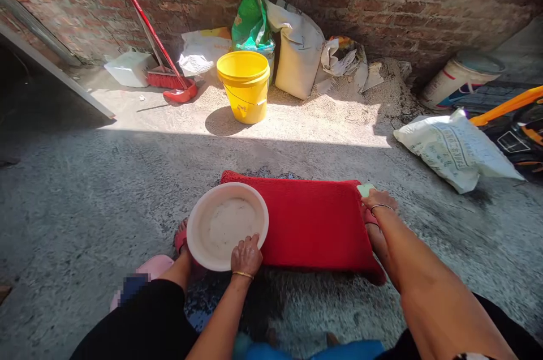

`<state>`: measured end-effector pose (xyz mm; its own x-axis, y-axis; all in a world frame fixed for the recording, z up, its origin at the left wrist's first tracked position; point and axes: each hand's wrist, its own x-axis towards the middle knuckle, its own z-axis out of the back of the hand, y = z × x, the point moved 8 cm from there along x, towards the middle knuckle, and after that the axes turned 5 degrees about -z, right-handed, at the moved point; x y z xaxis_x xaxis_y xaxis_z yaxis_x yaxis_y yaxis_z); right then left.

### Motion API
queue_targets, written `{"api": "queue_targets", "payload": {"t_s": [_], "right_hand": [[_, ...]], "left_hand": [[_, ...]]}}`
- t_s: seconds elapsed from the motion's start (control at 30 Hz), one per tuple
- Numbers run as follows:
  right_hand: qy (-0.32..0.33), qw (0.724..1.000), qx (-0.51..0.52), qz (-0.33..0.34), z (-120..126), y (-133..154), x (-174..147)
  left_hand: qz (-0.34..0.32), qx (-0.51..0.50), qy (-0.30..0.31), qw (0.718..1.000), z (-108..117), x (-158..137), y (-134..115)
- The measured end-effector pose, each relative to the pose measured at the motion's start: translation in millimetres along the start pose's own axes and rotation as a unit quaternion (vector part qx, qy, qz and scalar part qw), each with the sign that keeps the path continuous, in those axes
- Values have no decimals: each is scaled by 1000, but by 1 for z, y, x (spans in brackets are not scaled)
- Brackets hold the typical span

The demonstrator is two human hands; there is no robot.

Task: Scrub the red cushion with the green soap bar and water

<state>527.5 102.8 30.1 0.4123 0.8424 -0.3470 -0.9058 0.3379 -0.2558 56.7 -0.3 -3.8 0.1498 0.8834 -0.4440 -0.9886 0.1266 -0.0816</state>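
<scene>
A red towel-like cloth [314,224] is spread over a low oblong support between my feet; the support itself is covered. On the cloth's left end rests a pale round basin [224,201], tilted slightly, with a little cloudy residue or water inside. My left hand [246,255] grips the basin's near right rim, fingers inside and thumb along the edge. Past the cloth's far right corner, my right hand [379,200] is closed around a pale green block-like thing [365,189], whose kind I cannot make out.
A yellow bucket [244,88] stands ahead in sunlight. Behind it, sacks [297,48] lean against the brick wall. A red broom [165,78] and dustpan [182,93] are at the left. To the right lie a white bag [453,148] and a tilted drum [462,80]. Wet patches darken the concrete.
</scene>
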Motion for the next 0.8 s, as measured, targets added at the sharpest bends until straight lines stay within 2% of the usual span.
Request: {"api": "queue_targets", "payload": {"t_s": [0.07, 0.1, 0.13, 0.23, 0.33, 0.4, 0.47, 0.53, 0.6, 0.7, 0.8], "right_hand": [[5, 1000, 16, -24, 6, 25, -5], [13, 999, 31, -41, 8, 44, -8], [15, 998, 46, -28, 12, 73, -11], [8, 994, 66, 83, 26, 180, -27], [3, 975, 67, 213, 38, 280, -55], [6, 961, 66, 269, 42, 323, -71], [13, 952, 62, 299, 43, 344, -79], [23, 951, 52, 303, 39, 340, -76], [31, 958, 41, 282, 32, 312, -63], [37, 975, 34, 216, 17, 233, -34], [53, 992, 34, 112, -3, 127, -12]], "left_hand": [[-3, -5, -4, 1000, 1, 0, 0], [-5, -7, -6, 1000, 1, 0, 0], [-6, -8, -7, 1000, 1, 0, -1], [-6, -11, -9, 1000, 1, -1, 0], [-3, -12, 0, 1000, -1, -1, 0], [-2, -10, 2, 1000, -1, -1, 1], [-4, -5, -1, 1000, -1, -1, 1], [-8, -1, -3, 1000, -2, 0, 1], [-11, 2, -6, 1000, -2, 1, 0], [-11, 5, -12, 1000, -3, 1, 1], [-10, 9, -15, 1000, -4, 2, 2]]}}
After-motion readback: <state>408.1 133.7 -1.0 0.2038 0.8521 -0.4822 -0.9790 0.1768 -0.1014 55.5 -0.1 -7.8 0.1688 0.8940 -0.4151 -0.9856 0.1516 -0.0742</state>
